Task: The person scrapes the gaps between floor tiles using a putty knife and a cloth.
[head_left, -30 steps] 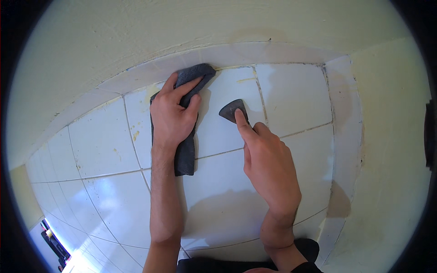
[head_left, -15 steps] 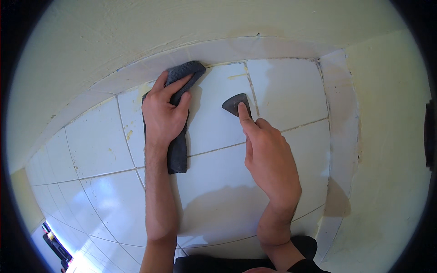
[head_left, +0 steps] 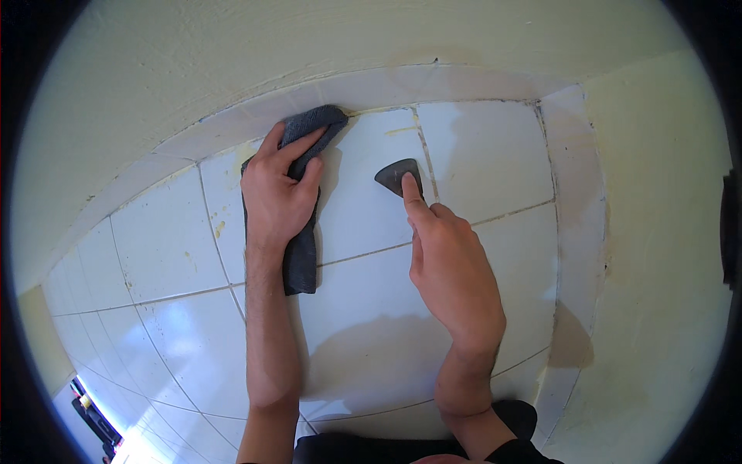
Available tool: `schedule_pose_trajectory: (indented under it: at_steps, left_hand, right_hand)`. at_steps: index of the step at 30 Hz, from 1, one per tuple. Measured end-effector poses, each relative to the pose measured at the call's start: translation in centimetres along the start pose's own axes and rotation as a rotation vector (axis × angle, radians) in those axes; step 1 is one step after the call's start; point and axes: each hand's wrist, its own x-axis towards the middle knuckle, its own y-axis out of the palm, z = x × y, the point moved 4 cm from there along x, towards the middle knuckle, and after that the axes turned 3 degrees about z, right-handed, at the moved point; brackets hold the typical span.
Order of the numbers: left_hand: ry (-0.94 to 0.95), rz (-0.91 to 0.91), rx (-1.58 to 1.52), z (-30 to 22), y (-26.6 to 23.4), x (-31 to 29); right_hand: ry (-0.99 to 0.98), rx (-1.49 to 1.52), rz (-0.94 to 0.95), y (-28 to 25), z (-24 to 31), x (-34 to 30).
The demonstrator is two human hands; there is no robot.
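Observation:
My left hand (head_left: 277, 185) is closed on a dark grey cloth (head_left: 315, 120), pressing it down on the white floor tiles (head_left: 363, 298) near the foot of the far wall. One end of the cloth trails back under my left wrist. My right hand (head_left: 448, 263) grips a scraper (head_left: 396, 174) with a flat, dark, fan-shaped blade. Its index finger is stretched along the blade, and the handle is hidden under the palm. The blade is over the tile just left of a grout line. Yellowish residue (head_left: 400, 131) marks the tile beyond the blade.
A pale skirting (head_left: 456, 80) runs along the far wall (head_left: 371, 31) and turns the corner to the right wall (head_left: 657, 232). More yellow spots (head_left: 220, 229) dot the tiles left of the cloth. Dark objects (head_left: 94, 417) stand by a bright area at lower left.
My right hand and the scraper have shifted very slightly left. My left hand and the cloth stay in place.

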Motion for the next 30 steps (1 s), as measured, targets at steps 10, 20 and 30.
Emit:
schedule_pose_trajectory:
  at_steps: [10,20,30]
  left_hand:
    - [0.067,-0.071,0.053,0.6,0.0,0.0]
    - [0.081,-0.064,0.036,0.6,0.0,0.0]
    - [0.07,-0.066,-0.005,1.1,0.2,0.1]
  right_hand:
    - [0.05,0.056,-0.035,-0.2,-0.2,-0.5]
    - [0.043,0.056,0.015,-1.3,-0.7,-1.2]
    - [0.054,0.092,0.024,-0.9,-1.1,-1.0]
